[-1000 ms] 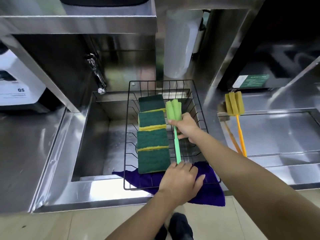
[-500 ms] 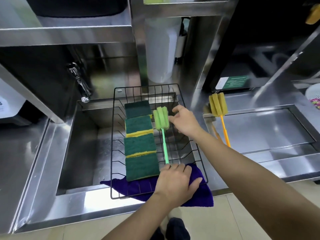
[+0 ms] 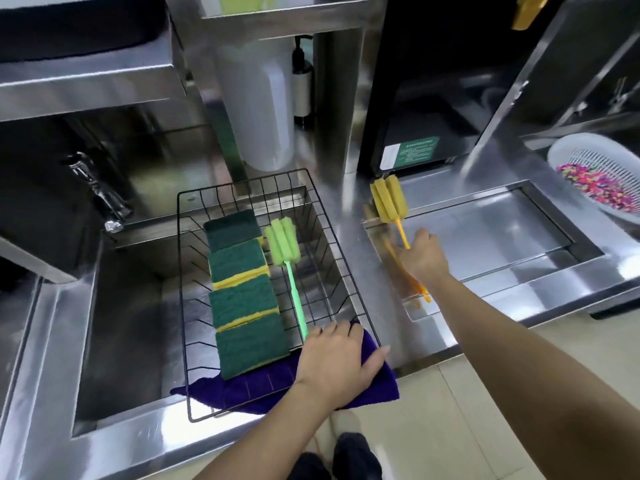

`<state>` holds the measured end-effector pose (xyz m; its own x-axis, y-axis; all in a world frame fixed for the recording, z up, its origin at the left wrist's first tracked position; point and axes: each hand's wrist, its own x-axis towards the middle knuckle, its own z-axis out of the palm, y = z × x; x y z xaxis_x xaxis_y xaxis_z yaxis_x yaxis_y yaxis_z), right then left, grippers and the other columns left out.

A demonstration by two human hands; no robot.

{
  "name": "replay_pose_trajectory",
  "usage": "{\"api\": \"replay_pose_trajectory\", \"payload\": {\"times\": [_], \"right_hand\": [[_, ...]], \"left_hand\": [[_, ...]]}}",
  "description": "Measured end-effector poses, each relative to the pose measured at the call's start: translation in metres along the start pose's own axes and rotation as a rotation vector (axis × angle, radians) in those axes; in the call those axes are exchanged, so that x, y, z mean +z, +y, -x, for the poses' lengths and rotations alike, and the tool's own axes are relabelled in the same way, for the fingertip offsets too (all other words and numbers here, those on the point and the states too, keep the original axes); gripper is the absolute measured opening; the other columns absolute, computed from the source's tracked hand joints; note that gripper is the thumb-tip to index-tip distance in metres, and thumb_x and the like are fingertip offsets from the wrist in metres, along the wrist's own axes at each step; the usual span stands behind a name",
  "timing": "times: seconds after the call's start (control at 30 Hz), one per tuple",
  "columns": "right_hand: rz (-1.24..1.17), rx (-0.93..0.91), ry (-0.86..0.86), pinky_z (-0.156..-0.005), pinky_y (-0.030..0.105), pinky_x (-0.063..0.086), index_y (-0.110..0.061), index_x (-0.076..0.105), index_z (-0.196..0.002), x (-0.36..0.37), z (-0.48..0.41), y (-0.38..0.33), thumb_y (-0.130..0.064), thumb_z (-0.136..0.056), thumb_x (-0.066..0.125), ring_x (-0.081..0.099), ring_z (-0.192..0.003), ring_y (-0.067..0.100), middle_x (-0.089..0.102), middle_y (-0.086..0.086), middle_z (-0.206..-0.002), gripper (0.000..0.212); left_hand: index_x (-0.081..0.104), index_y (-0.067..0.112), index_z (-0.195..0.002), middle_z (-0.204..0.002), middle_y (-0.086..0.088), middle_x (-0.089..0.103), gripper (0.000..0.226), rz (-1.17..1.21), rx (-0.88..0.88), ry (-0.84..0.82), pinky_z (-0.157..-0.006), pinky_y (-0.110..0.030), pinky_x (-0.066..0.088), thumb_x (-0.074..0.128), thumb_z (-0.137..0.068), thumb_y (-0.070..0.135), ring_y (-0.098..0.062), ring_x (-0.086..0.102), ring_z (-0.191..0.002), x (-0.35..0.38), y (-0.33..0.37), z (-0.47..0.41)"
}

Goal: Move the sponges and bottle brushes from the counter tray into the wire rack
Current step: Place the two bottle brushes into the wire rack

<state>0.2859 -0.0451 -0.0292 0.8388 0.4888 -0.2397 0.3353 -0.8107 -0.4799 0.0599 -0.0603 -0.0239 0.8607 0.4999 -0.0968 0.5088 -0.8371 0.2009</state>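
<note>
Since half a second ago the right hand (image 3: 420,259) has been swung off the green bottle brush (image 3: 287,261) and over to the clear counter tray (image 3: 414,308), where it's closed around the orange handle of the yellow bottle brush (image 3: 386,200). That green brush is left lying in the wire rack (image 3: 341,263), right beside a row of four green-and-yellow sponges (image 3: 244,296). The left hand (image 3: 337,363) is laid flat, fingers spread, on the rack's front corner over a purple cloth (image 3: 379,388). The rack is set across a steel sink (image 3: 135,317). Everything's stainless around here: the table (image 3: 540,289), shelves above, plus a white colander (image 3: 595,171) at far right.
</note>
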Motion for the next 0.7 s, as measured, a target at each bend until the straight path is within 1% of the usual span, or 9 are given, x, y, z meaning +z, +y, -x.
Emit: {"api": "replay_pose_trajectory", "payload": {"times": [0.1, 0.23, 0.33, 0.4, 0.47, 0.5, 0.57, 0.63, 0.7], "right_hand": [[0.026, 0.022, -0.086, -0.091, 0.044, 0.045, 0.000, 0.052, -0.107, 0.002, 0.002, 0.011, -0.027, -0.088, 0.052, 0.055, -0.111, 0.043, 0.059, 0.026, -0.118, 0.033], [0.063, -0.028, -0.126, -0.085, 0.042, 0.049, -0.008, 0.056, -0.091, -0.001, 0.009, 0.013, -0.019, -0.086, 0.050, 0.059, -0.103, 0.042, 0.064, 0.024, -0.109, 0.013], [-0.016, -0.047, -0.110, -0.079, 0.040, 0.048, -0.008, 0.055, -0.082, -0.005, 0.011, 0.007, -0.019, -0.087, 0.051, 0.060, -0.098, 0.042, 0.065, 0.023, -0.098, 0.012], [-0.124, -0.063, -0.095, -0.074, 0.038, 0.048, -0.007, 0.055, -0.075, -0.012, 0.012, 0.000, -0.018, -0.087, 0.055, 0.062, -0.089, 0.040, 0.066, 0.021, -0.091, 0.017], [-0.234, -0.095, -0.093, -0.071, 0.037, 0.047, -0.014, 0.051, -0.062, -0.018, 0.014, -0.011, -0.017, -0.087, 0.057, 0.061, -0.080, 0.035, 0.066, 0.019, -0.084, 0.026], [-0.283, -0.122, -0.096, -0.071, 0.037, 0.048, -0.019, 0.048, -0.059, -0.022, 0.018, -0.019, -0.015, -0.087, 0.058, 0.060, -0.078, 0.033, 0.065, 0.016, -0.080, 0.030], [-0.385, -0.171, -0.118, -0.071, 0.045, 0.054, -0.022, 0.049, -0.063, -0.027, 0.024, -0.037, -0.011, -0.087, 0.058, 0.063, -0.076, 0.037, 0.062, 0.010, -0.072, 0.028], [-0.489, -0.200, -0.176, -0.065, 0.054, 0.057, -0.016, 0.049, -0.071, -0.028, 0.032, -0.054, -0.008, -0.088, 0.057, 0.064, -0.066, 0.038, 0.060, 0.017, -0.076, 0.020], [-0.578, -0.228, -0.263, -0.054, 0.049, 0.057, -0.014, 0.047, -0.074, -0.024, 0.043, -0.070, -0.006, -0.089, 0.056, 0.062, -0.054, 0.030, 0.057, 0.022, -0.081, 0.019]], "left_hand": [[0.055, 0.015, -0.111, -0.111, -0.004, 0.062, 0.078, -0.008, -0.005, 0.004, -0.089, -0.036, 0.041, 0.003, -0.081, 0.065, -0.022, 0.055, -0.100, 0.002, 0.000, 0.000], [0.055, 0.016, -0.112, -0.111, -0.003, 0.062, 0.078, -0.005, -0.012, 0.011, -0.088, -0.036, 0.042, 0.002, -0.081, 0.066, -0.021, 0.056, -0.100, 0.002, 0.000, 0.000], [0.056, 0.015, -0.110, -0.111, -0.003, 0.063, 0.082, 0.013, -0.018, 0.033, -0.087, -0.036, 0.041, 0.000, -0.080, 0.066, -0.021, 0.056, -0.099, 0.001, 0.000, 0.001], [0.057, 0.014, -0.108, -0.109, -0.005, 0.063, 0.083, 0.026, -0.022, 0.048, -0.086, -0.036, 0.042, 0.000, -0.079, 0.066, -0.022, 0.057, -0.098, 0.001, 0.000, 0.002], [0.058, 0.013, -0.106, -0.106, -0.005, 0.064, 0.081, 0.034, -0.024, 0.057, -0.084, -0.037, 0.043, 0.002, -0.080, 0.066, -0.023, 0.058, -0.095, 0.001, 0.000, 0.004], [0.059, 0.013, -0.105, -0.105, -0.005, 0.065, 0.080, 0.039, -0.026, 0.059, -0.083, -0.037, 0.043, 0.003, -0.081, 0.066, -0.023, 0.058, -0.094, 0.001, -0.001, 0.005], [0.059, 0.013, -0.104, -0.104, -0.005, 0.065, 0.080, 0.055, -0.032, 0.060, -0.082, -0.037, 0.043, 0.003, -0.081, 0.066, -0.023, 0.058, -0.094, 0.001, -0.001, 0.006], [0.060, 0.013, -0.103, -0.103, -0.005, 0.065, 0.079, 0.075, -0.034, 0.074, -0.081, -0.037, 0.044, 0.005, -0.082, 0.066, -0.023, 0.059, -0.092, 0.001, -0.002, 0.007], [0.060, 0.014, -0.102, -0.101, -0.005, 0.066, 0.083, 0.087, -0.037, 0.090, -0.080, -0.037, 0.044, 0.002, -0.085, 0.069, -0.023, 0.059, -0.091, 0.001, -0.003, 0.009]]}}
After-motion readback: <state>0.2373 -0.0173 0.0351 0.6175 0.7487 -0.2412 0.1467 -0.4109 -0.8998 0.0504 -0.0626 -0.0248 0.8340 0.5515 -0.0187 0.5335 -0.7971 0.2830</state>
